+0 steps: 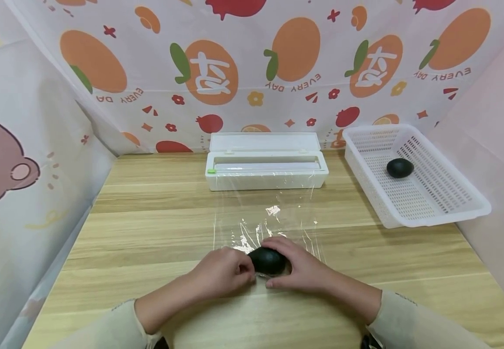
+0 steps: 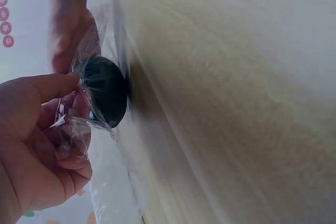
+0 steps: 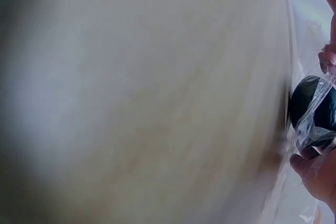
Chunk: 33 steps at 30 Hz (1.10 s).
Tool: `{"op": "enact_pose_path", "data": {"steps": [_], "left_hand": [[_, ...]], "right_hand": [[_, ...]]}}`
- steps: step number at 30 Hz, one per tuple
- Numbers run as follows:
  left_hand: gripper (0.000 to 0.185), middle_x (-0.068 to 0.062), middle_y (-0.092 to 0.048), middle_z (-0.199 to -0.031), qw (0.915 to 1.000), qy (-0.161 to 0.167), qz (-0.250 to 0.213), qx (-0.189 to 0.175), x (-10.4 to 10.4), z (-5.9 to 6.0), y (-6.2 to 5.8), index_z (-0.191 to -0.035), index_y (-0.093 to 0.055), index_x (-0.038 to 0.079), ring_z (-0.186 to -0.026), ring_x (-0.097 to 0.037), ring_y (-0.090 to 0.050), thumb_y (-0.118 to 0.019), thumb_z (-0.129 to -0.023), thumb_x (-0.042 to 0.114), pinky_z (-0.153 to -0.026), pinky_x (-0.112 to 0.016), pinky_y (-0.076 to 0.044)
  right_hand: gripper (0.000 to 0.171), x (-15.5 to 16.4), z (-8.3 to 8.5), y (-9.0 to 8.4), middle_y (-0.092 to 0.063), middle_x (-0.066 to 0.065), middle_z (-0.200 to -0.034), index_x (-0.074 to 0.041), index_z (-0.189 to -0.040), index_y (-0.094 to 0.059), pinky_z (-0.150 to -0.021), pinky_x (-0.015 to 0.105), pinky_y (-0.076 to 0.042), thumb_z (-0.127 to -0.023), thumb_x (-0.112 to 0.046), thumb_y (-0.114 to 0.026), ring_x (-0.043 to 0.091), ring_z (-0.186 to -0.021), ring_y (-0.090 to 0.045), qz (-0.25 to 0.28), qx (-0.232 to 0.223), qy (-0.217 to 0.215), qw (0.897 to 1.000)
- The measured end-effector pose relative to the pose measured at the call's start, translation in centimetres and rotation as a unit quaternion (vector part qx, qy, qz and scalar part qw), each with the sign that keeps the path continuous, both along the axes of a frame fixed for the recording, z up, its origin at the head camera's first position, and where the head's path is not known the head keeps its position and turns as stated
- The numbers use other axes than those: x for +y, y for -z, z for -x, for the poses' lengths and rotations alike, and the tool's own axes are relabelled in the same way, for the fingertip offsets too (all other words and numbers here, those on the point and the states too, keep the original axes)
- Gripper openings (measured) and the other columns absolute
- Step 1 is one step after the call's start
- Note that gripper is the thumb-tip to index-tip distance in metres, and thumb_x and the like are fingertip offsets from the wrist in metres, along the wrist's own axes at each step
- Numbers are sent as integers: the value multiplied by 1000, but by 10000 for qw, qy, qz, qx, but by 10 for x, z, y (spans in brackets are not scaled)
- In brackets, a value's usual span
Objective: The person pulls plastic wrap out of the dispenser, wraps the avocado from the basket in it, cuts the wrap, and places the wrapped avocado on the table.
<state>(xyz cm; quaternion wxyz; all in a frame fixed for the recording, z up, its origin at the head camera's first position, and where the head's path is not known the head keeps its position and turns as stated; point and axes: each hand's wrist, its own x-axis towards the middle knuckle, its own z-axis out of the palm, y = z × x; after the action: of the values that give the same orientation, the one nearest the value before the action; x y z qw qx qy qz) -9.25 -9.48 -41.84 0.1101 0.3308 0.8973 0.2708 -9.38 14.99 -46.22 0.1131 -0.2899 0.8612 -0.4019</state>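
Observation:
A dark avocado (image 1: 268, 261) lies on its side at the front of the table, with clear plastic wrap (image 2: 79, 129) bunched around it. At its left end my left hand (image 1: 228, 270) pinches the gathered wrap, fingertips right against the fruit. My right hand (image 1: 300, 265) holds the other end, fingers over the far side and thumb at the near side. The wrap runs back as a flat sheet to a white dispenser box (image 1: 266, 182) with its lid raised. In the right wrist view the avocado (image 3: 305, 100) shows folds of film across it.
A white perforated basket (image 1: 435, 220) stands at the right back, holding a second dark avocado (image 1: 400, 167). Patterned cloth (image 1: 256, 58) hangs behind the wooden table (image 1: 156, 218), and further cloth hangs at both sides.

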Motion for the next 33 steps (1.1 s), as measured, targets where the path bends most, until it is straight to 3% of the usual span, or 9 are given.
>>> {"op": "enact_pose_path", "data": {"steps": [4, 9, 12, 17, 22, 29, 33], "left_hand": [[8, 19, -63, -73, 9997, -183, -81, -139, -1, 5, 0, -80, -75, 24, -67, 2, -54, -73, -87, 25, -62, -21, -46], [9, 18, -63, -74, 9993, -341, -95, -115, -1, 9, -1, -80, -76, 22, -66, 1, -53, -73, -88, 26, -60, -21, -45], [6, 16, -63, -77, 9991, -403, -76, 75, -1, 10, -1, -82, -74, 22, -69, -2, -55, -75, -86, 27, -62, -22, -46], [28, 11, -65, -99, 9973, -526, -139, 494, 4, 11, -2, -100, -71, 20, -96, -9, -59, -82, -78, 34, -80, -31, -53], [51, 5, -65, -117, 9976, -226, -159, 637, 13, 15, -2, -122, -66, 18, -114, -14, -55, -81, -79, 40, -98, -38, -48], [43, 2, -71, -115, 9985, -251, -272, 401, 18, 21, 1, -122, -68, 15, -99, -14, -55, -78, -84, 31, -87, -35, -49], [37, -1, -71, -112, 9984, -177, -317, 442, 18, 24, 3, -119, -70, 11, -100, -17, -57, -75, -87, 29, -88, -37, -49]], "right_hand": [[92, 1, 1, -4, -38, -9, -153, -27, -150, -39, -108, 49, -40, -72, -45, -84, 16, -139, -39, -436, 154, -125, 9989], [78, 3, 4, -8, -43, -7, -149, -23, -149, -41, -107, 46, -42, -83, -38, -78, 16, -135, -43, -656, 361, -183, 9970], [73, 5, 7, -11, -46, -5, -147, -21, -149, -42, -105, 44, -44, -86, -40, -75, 15, -131, -47, -735, 331, -261, 9964], [72, 8, 13, -15, -46, -7, -146, -23, -151, -40, -103, 40, -46, -89, -46, -69, 12, -128, -49, -878, 214, -509, 9946], [72, 11, 19, -20, -46, -10, -148, -29, -153, -36, -105, 42, -45, -92, -57, -60, 13, -132, -47, -1081, 215, -703, 9914], [70, 10, 26, -22, -48, -11, -146, -35, -151, -36, -108, 42, -41, -90, -58, -62, 11, -132, -47, -1093, -105, -539, 9925], [68, 12, 29, -23, -52, -10, -140, -34, -147, -41, -105, 42, -43, -88, -59, -64, 10, -126, -50, -1026, -227, -360, 9938]]}}
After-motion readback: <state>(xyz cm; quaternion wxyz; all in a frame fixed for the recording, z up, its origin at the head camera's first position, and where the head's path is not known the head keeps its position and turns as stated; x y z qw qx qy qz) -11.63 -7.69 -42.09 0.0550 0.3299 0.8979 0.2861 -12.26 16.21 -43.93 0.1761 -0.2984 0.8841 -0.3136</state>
